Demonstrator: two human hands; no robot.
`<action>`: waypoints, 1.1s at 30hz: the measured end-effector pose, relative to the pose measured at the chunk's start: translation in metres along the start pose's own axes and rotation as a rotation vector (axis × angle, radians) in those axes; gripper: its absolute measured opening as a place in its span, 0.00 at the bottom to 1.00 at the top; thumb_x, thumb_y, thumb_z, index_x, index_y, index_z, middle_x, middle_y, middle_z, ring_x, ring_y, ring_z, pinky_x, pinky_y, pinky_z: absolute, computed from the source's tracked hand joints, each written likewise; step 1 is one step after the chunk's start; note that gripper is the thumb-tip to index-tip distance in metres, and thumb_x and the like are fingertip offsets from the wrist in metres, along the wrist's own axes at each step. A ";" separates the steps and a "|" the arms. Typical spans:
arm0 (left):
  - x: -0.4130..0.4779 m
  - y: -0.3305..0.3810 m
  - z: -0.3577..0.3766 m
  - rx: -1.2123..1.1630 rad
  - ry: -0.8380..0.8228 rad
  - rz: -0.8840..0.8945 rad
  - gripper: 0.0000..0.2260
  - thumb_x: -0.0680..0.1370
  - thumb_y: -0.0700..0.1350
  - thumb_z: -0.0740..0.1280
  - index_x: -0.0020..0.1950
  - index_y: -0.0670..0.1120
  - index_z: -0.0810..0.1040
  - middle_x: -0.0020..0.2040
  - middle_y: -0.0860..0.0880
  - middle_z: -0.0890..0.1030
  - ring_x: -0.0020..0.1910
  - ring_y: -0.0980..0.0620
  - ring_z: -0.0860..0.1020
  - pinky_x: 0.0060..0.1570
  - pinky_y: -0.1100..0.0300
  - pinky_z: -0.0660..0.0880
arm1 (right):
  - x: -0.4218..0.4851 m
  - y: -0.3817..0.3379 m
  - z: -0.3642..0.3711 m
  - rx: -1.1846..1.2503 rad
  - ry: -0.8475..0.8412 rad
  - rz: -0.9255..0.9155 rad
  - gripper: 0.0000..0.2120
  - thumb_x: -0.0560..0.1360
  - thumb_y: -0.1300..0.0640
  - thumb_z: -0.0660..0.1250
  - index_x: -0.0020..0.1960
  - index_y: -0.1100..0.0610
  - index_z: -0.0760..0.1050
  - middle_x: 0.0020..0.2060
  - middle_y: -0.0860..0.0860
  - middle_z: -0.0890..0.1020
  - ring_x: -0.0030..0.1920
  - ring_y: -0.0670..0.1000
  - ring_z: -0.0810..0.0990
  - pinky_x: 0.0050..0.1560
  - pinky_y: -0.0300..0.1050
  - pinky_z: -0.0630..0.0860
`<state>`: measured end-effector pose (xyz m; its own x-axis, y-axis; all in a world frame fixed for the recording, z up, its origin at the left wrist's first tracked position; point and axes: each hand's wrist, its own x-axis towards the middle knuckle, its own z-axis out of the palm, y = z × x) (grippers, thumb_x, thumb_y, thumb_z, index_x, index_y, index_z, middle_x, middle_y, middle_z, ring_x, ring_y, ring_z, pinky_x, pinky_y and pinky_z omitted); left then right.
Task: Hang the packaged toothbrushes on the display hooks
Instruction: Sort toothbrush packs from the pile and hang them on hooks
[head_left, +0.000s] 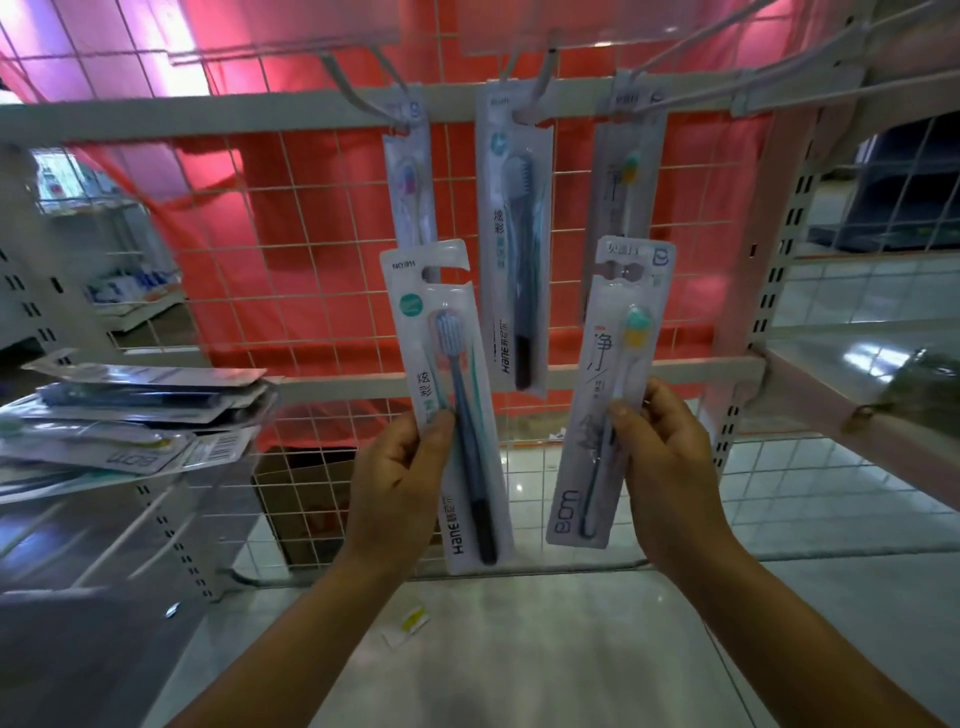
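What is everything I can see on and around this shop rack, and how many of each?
Hanging toothbrush packs: three, white, on the top hooks.
Hane pack: one, white with a blue brush, in the left hand.
BOM pack: one, white with a mint-and-yellow brush head, in the right hand.
Pile of packs: several, count unclear, white and grey, on the shelf at left.
Display hooks: at least three, white, along the top bar.
Wire grid: one, white, behind the packs.
Red cloth: one, behind the grid.
Wrapper scrap: one, white and yellow, on the floor.
Left hand: grips the Hane pack.
Right hand: grips the BOM pack.
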<state>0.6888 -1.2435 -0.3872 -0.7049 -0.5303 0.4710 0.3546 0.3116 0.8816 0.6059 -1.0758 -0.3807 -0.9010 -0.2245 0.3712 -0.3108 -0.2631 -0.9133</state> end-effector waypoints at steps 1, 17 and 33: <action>-0.001 0.003 -0.001 0.016 -0.005 0.024 0.11 0.77 0.54 0.64 0.41 0.48 0.79 0.37 0.52 0.83 0.35 0.50 0.81 0.32 0.56 0.79 | 0.000 -0.003 0.001 0.007 -0.009 -0.006 0.08 0.80 0.62 0.59 0.50 0.51 0.75 0.35 0.37 0.82 0.38 0.38 0.81 0.36 0.31 0.77; 0.004 0.073 0.015 -0.144 -0.263 0.255 0.04 0.76 0.46 0.68 0.48 0.46 0.79 0.42 0.54 0.85 0.42 0.55 0.84 0.38 0.64 0.80 | -0.015 -0.063 0.001 0.123 -0.127 -0.145 0.13 0.72 0.53 0.61 0.53 0.58 0.75 0.41 0.49 0.85 0.42 0.48 0.85 0.40 0.40 0.81; 0.018 0.099 0.028 -0.108 -0.212 0.331 0.10 0.74 0.54 0.68 0.49 0.50 0.81 0.42 0.40 0.83 0.42 0.35 0.81 0.38 0.35 0.78 | -0.017 -0.081 0.001 0.201 -0.127 -0.170 0.14 0.69 0.53 0.61 0.53 0.55 0.74 0.41 0.46 0.85 0.45 0.48 0.85 0.40 0.40 0.81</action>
<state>0.6944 -1.1999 -0.2926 -0.6485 -0.2376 0.7232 0.6385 0.3474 0.6867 0.6470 -1.0521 -0.3133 -0.7920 -0.2739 0.5456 -0.3762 -0.4849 -0.7895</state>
